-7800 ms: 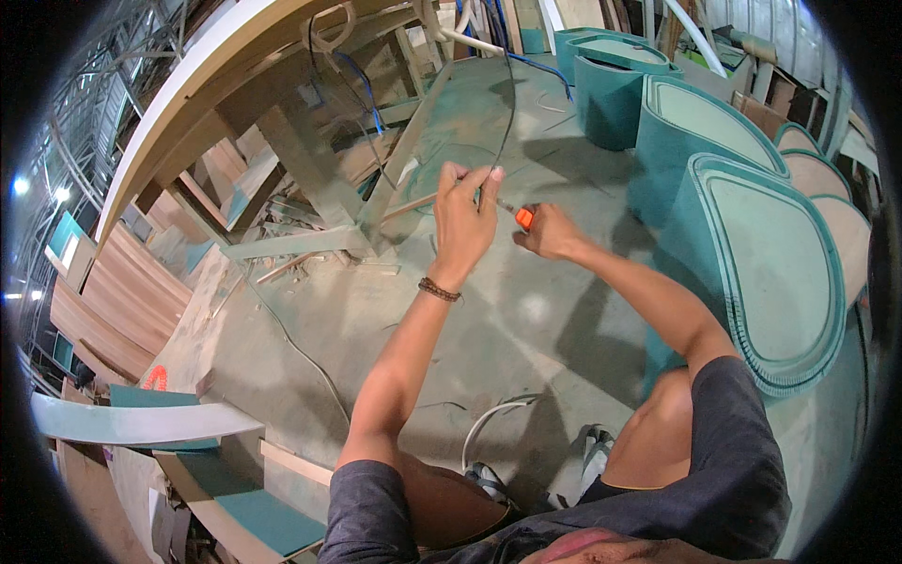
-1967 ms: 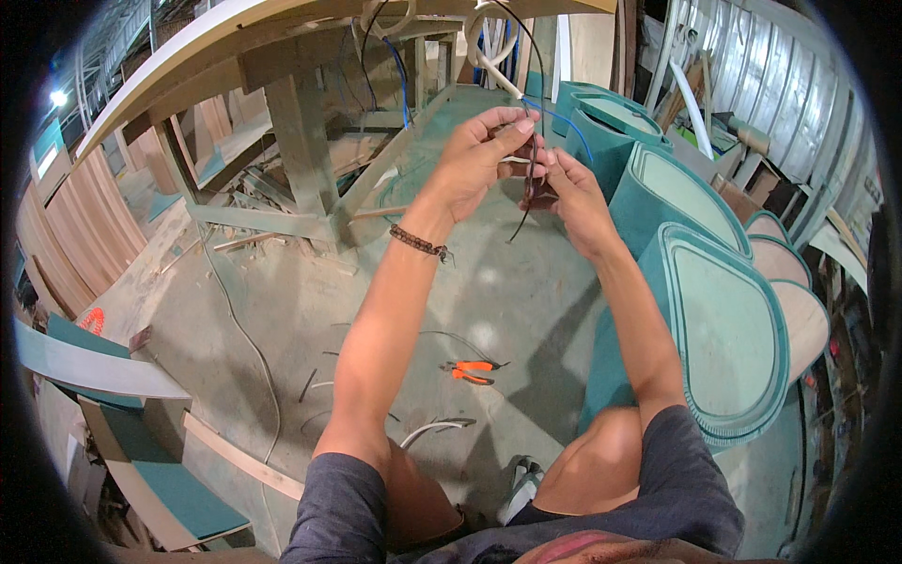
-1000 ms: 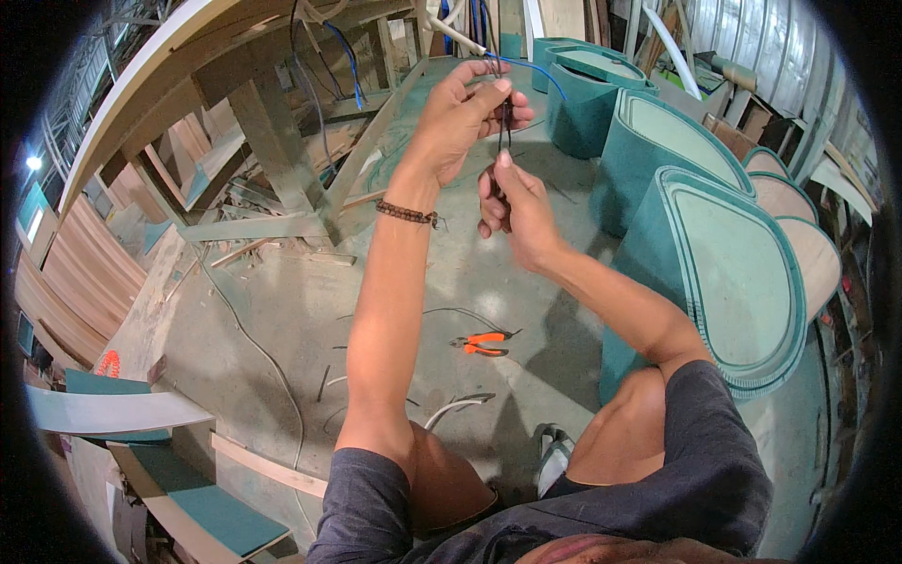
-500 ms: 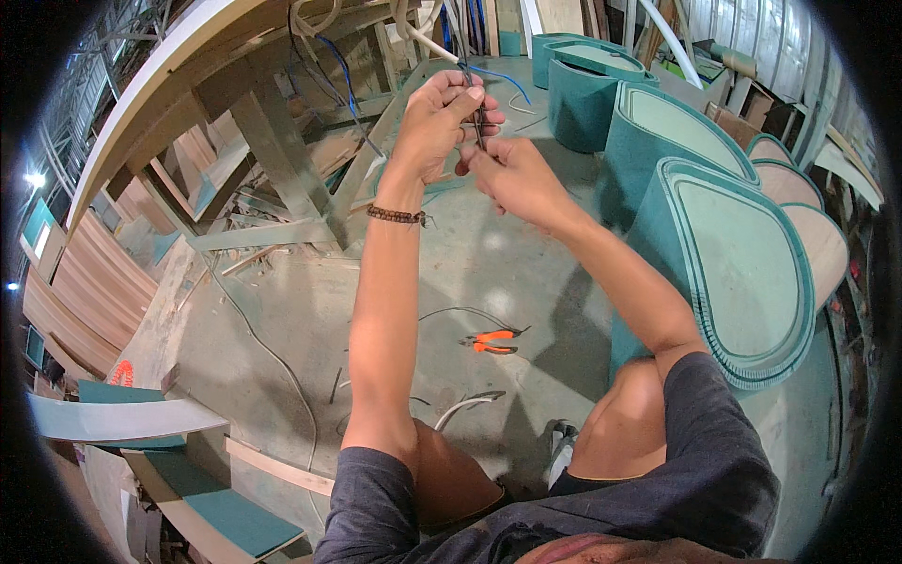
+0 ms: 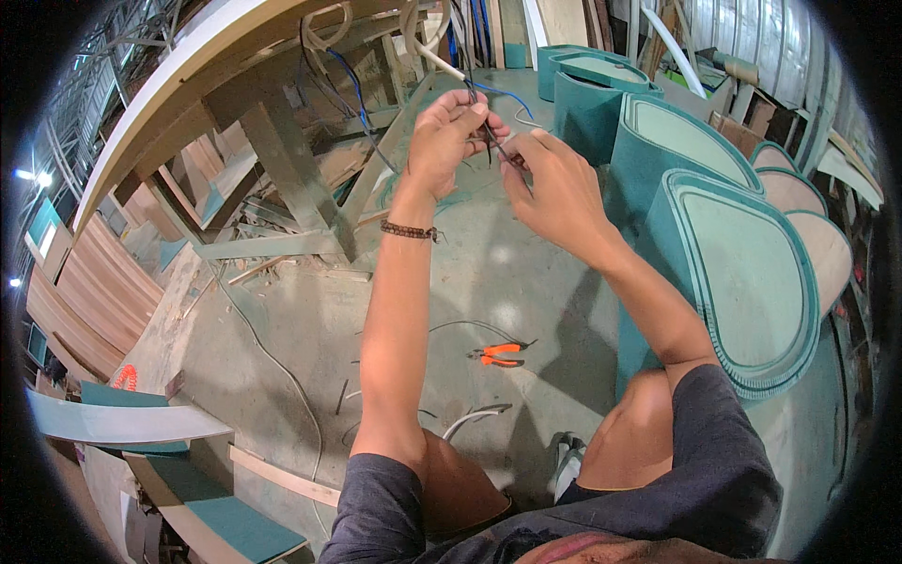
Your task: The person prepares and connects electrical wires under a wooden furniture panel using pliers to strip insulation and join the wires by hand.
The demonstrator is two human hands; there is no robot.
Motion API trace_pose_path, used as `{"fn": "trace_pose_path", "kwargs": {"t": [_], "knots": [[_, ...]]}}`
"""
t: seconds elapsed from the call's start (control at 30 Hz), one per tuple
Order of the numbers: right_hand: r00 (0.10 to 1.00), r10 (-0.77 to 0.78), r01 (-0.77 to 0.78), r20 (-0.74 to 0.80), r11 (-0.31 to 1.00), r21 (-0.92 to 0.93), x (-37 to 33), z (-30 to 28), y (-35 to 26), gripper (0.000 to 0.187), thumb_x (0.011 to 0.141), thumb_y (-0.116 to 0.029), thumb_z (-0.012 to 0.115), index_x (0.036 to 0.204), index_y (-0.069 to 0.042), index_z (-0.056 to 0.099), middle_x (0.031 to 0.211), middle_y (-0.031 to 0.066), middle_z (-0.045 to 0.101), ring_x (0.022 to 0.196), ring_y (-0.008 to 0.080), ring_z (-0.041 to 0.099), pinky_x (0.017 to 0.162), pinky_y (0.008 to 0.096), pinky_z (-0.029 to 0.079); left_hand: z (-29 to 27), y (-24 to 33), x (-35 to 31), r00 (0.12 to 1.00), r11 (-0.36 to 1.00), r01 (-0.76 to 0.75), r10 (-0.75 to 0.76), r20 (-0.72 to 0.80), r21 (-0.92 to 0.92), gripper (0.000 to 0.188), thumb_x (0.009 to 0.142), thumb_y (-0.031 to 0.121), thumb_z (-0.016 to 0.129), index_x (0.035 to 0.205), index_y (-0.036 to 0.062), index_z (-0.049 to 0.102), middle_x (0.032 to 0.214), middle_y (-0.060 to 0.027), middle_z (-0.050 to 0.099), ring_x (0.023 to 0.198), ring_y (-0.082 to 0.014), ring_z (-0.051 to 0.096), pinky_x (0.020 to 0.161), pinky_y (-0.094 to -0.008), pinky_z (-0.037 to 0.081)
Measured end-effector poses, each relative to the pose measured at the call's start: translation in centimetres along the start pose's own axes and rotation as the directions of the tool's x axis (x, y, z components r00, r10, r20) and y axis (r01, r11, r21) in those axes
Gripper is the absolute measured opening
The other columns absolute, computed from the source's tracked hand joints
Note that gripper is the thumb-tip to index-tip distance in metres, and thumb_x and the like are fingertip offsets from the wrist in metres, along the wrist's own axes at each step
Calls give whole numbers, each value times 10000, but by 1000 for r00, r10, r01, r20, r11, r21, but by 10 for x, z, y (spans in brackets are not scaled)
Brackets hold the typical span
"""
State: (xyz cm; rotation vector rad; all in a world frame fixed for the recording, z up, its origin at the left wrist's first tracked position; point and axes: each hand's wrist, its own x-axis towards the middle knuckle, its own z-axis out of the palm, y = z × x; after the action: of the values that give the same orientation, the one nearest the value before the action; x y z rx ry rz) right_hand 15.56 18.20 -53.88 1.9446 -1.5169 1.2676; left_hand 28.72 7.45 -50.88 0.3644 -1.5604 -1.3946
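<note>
Teal rounded casings (image 5: pixel 648 226) stood in a row on the right, pale panels (image 5: pixel 749 277) set within their rims. A timber frame (image 5: pixel 287 160) filled the far left. Orange-handled pliers (image 5: pixel 500 354) lay on the floor (image 5: pixel 460 287), near centre; the left forearm (image 5: pixel 395 329) hid part of it. Far centre, the left hand (image 5: pixel 443 141) pinched black wires (image 5: pixel 494 141) between thumb and fingers; the right hand (image 5: pixel 556 188), fingertips together, gripped them lower down.

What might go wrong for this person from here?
The thin dark wires could slip out of the grip of the left hand or right hand. The blue wire shows close by and might get mixed in. The orange-handled pliers lie loose on the floor, where a foot might catch them.
</note>
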Motion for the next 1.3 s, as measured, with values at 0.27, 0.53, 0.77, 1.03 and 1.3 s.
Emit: {"fn": "trace_pose_path", "kwargs": {"t": [0.27, 0.53, 0.77, 1.03, 1.3], "knots": [[996, -67, 58, -65, 989, -137, 9, -12, 23, 184, 833, -129, 686, 1015, -114, 693, 948, 112, 624, 901, 342, 637, 717, 466, 502, -11, -6, -1, 999, 998, -33, 36, 41, -59, 197, 995, 154, 562, 1108, -5, 537, 991, -128, 679, 949, -225, 683, 847, -358, 566], [980, 8, 4, -199, 998, 59, 20, 9, 47, 118, 812, -118, 717, 880, -83, 627, 846, 85, 622, 742, 323, 643, 610, 428, 492, 3, -12, 1, 997, 990, -74, 73, -15, -121, 210, 999, 146, 561, 1120, -25, 537, 1014, -145, 678, 947, -213, 670, 851, -342, 566], [955, -76, 89, -287, 995, 33, 15, 38, 67, 115, 825, -139, 715, 866, -67, 635, 854, 109, 627, 711, 342, 641, 607, 434, 513, 12, -16, 1, 991, 993, -114, 111, -71, -43, 292, 992, 140, 574, 1178, -74, 507, 1045, -176, 666, 953, -241, 677, 877, -363, 568], [954, -39, 91, -299, 983, 162, 5, 54, 53, 289, 809, -233, 769, 902, 15, 652, 907, 156, 634, 732, 352, 669, 630, 418, 549, 13, -16, -1, 982, 987, -143, 150, -118, 69, 297, 995, 130, 569, 1190, -82, 493, 1036, -171, 664, 974, -242, 679, 849, -330, 555], [926, -97, 154, -364, 979, 131, 9, 62, 54, 214, 799, -173, 753, 900, -14, 652, 897, 146, 645, 718, 376, 659, 596, 443, 535, 22, -8, -4, 981, 984, -105, 126, -145, 145, 254, 1017, 157, 528, 1169, -42, 485, 1047, -154, 661, 1025, -240, 662, 917, -349, 517]]}}
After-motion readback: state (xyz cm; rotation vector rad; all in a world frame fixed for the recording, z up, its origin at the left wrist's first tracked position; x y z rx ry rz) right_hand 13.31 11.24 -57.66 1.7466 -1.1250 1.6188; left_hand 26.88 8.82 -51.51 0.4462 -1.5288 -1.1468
